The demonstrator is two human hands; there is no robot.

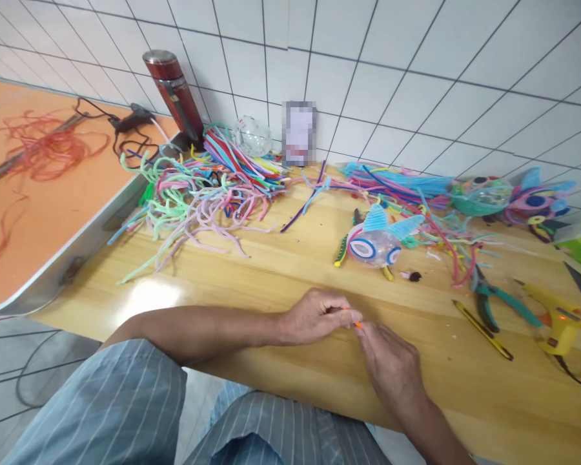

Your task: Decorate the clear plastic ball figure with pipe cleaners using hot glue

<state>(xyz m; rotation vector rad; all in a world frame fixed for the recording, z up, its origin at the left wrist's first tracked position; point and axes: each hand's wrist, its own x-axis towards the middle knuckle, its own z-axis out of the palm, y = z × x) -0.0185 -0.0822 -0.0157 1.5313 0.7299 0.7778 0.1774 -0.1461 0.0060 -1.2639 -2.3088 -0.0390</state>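
Observation:
My left hand (317,315) and my right hand (391,363) meet over the near part of the wooden table (252,284). Together their fingertips pinch a small orange pipe cleaner piece (356,323); most of it is hidden inside the fingers. Beyond the hands lies a clear ball-shaped fish figure (375,243) with blue fins and ringed eyes. A big heap of coloured pipe cleaners (203,187) covers the far left of the table.
Green-handled pliers (496,300), a yellow pen-like tool (481,329) and a yellow glue gun (559,320) lie at the right. More finished fish figures (508,197) sit far right. A red flask (174,93) stands by the tiled wall. An orange table (24,213) adjoins at left.

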